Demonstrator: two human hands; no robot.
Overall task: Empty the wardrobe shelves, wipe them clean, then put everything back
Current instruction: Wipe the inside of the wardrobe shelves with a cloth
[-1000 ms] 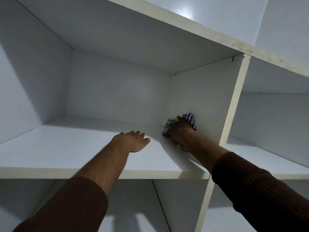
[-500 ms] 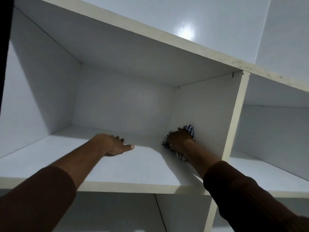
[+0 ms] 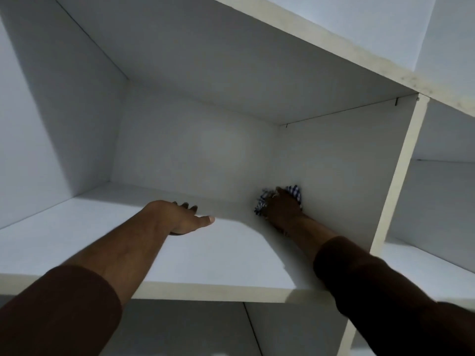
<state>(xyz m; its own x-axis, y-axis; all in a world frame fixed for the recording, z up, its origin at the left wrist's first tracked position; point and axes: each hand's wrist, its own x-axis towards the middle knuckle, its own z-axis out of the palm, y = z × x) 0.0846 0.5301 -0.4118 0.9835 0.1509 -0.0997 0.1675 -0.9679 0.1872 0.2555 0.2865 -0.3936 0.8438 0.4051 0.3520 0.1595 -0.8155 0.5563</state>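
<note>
White laminate shelf (image 3: 77,242), left hand (image 3: 177,217) flat on it with fingers straight, palm down. Right hand (image 3: 282,209) at far right corner, bunched round blue-and-white checked cloth (image 3: 295,192), pressed against right side panel (image 3: 341,176).

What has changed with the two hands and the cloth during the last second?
Little has changed. The left hand slid slightly left along the white wardrobe shelf, palm still flat. The right hand still presses the blue-and-white checked cloth in the back right corner.
</note>
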